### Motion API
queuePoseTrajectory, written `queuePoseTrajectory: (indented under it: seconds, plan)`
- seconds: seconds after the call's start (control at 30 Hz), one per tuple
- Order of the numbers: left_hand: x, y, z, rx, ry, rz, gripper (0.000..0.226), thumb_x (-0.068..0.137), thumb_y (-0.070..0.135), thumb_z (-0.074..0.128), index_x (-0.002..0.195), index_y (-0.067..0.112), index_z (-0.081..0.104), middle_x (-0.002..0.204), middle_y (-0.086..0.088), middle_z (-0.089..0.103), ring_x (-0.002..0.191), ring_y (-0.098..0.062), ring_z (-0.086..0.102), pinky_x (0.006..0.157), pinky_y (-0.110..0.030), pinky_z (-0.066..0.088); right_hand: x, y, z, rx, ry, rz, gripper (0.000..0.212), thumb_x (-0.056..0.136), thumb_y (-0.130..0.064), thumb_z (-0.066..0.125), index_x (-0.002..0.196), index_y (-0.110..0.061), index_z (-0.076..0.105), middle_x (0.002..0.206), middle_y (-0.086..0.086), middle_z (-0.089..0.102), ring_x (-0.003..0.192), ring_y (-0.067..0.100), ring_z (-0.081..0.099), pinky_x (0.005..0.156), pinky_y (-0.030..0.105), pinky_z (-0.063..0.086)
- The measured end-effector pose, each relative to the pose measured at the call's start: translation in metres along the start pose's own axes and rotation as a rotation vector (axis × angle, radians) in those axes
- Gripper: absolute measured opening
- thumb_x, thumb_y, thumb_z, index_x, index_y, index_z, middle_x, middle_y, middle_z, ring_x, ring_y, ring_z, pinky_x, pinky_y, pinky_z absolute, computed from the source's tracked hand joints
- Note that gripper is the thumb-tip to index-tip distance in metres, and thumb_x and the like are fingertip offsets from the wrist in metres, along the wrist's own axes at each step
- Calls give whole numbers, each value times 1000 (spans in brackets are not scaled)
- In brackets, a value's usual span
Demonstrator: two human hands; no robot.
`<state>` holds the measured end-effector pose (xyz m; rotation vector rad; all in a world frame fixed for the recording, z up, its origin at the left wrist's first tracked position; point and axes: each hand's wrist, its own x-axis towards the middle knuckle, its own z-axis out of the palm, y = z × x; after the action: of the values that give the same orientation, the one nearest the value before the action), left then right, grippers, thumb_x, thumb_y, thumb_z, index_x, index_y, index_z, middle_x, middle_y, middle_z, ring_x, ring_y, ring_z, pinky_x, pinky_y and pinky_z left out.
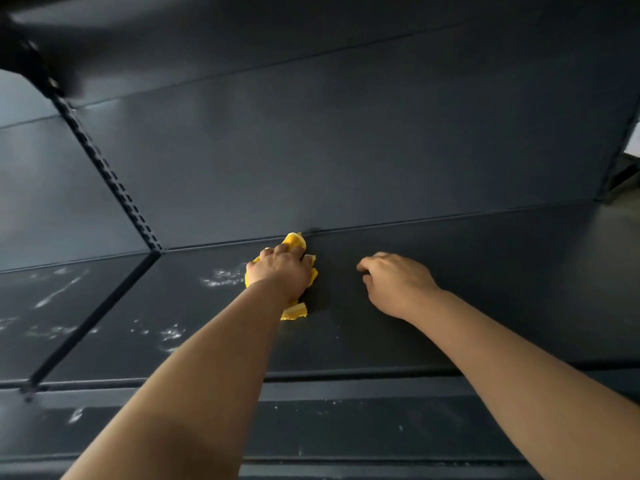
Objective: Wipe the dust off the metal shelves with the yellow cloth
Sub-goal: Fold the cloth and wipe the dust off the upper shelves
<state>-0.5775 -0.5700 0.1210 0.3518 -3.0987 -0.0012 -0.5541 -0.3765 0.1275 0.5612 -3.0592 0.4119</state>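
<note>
Bare forearms (214,358) reach across a dark matte metal shelf (485,271), the left hand (280,268) gripping a crumpled yellow cloth (295,242) near the back seam (415,221), the right hand (394,282) loosely curled, empty; so bunched, the cloth may skip white dust streaks (221,278) alongside.

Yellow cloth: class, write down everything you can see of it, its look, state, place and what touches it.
The yellow cloth is bright, soft-looking fabric, bunched and crumpled rather than spread flat. It lies on the dark metal shelf, close to the seam with the back panel. The left hand rests on top, fingers curled over it, covering most of it; yellow edges stick out past the fingertips, at both sides and by the wrist. White dust smears lie just to its left.
</note>
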Motion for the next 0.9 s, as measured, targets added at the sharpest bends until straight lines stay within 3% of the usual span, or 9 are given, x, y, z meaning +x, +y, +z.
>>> queuePoseTrajectory:
  seconds: [0.23,0.43,0.53,0.77,0.9]
  plan:
    - [2,-83,0,-15,-8,-19,47,99,51,21,137,33,43,144,5,43,132,-26,38,99,-47,35,15,-81,24,-22,-17,-49,38,100,-21,39,137,-23,46,138,0,48,121,23,49,95,38,45]
    - [12,-140,1,-22,-30,-74,46,99,51,21,135,33,43,143,2,43,131,-28,37,97,-50,37,27,-108,38,-116,-32,60,33,101,-21,36,128,-18,53,126,4,57,108,25,56,86,37,49]
    - [15,-162,2,-37,-33,-119,45,99,51,22,133,33,43,142,0,44,130,-29,37,95,-50,37,27,-107,40,-99,-18,105,36,101,-20,35,134,-23,49,130,3,56,112,25,55,88,36,49]
    - [-6,-154,2,11,-28,-233,42,98,46,25,125,25,51,132,-2,52,123,-30,38,92,-49,33,22,-96,32,-25,-46,112,47,98,-14,33,139,-33,44,143,2,48,126,27,47,99,36,41]
    - [-26,-121,0,23,-47,-173,41,97,46,26,122,27,52,136,-1,50,125,-31,35,96,-51,32,8,-76,24,108,-42,82,46,99,-12,33,140,-32,45,144,0,47,129,23,45,100,33,39]
